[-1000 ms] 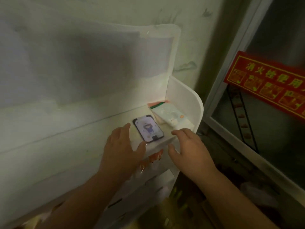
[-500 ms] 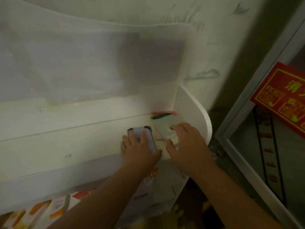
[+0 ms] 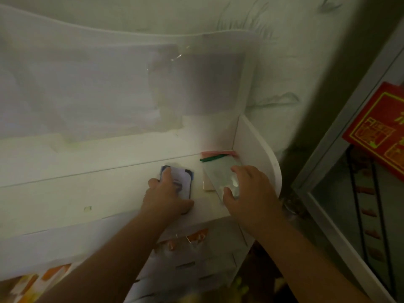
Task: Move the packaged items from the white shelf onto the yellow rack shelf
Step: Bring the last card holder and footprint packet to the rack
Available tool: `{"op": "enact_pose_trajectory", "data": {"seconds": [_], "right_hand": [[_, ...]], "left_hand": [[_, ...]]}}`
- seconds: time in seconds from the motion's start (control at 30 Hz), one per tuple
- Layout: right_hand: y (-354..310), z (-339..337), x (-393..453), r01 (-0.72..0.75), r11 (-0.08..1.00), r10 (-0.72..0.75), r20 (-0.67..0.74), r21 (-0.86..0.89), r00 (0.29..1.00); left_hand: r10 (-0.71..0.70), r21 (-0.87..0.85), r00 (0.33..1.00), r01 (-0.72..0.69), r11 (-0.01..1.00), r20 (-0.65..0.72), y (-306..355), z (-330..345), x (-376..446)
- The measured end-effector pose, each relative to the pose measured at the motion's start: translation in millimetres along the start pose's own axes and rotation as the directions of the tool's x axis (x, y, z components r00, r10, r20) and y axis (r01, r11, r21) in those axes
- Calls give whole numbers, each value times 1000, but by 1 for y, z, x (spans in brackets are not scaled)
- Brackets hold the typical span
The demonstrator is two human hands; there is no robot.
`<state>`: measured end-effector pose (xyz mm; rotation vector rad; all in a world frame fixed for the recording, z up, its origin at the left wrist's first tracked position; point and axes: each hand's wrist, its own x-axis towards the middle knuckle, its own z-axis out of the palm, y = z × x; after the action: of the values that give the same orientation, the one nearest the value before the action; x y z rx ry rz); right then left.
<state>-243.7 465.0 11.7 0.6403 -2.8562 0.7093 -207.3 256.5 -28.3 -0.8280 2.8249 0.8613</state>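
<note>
Two packaged items lie on the white shelf (image 3: 91, 193) near its right end wall. A dark-edged phone-case pack (image 3: 185, 178) with a pale printed face is under my left hand (image 3: 166, 195), whose fingers lie over it with the thumb at its near edge. A clear plastic pack (image 3: 218, 171) with a pink and green top strip lies against the end wall. My right hand (image 3: 249, 191) grips its near end, thumb on the left edge and fingers over the top. No yellow rack shelf is in view.
Below the shelf hang more white packs with orange print (image 3: 192, 239). A clear plastic sheet (image 3: 196, 84) covers the shelf's back panel. A metal-framed glass door (image 3: 341, 193) with a red and yellow sign (image 3: 380, 136) stands at the right.
Both hands have reached further onto the shelf. The left hand now covers the phone-case pack and the right hand has closed round the clear pack's near end.
</note>
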Motion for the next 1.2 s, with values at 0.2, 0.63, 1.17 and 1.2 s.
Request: {"op": "enact_pose_trajectory", "data": {"seconds": [0.2,0.63,1.17,1.2], "right_hand": [[3,12,14,-30,997,33,45,-77,998],[10,39,48,-207,954,268,307,-219,913],[13,41,41,-247,965,261,241,-89,935],[13,39,42,-251,967,256,225,-50,940]], "left_hand": [[-8,-152,994,-8,988,-108,-6,-6,-14],[7,-362,955,-120,924,-298,-8,-38,-47],[-39,-439,960,-91,894,-278,0,-47,-70],[-41,-432,959,-87,898,-279,0,-47,-70]]}}
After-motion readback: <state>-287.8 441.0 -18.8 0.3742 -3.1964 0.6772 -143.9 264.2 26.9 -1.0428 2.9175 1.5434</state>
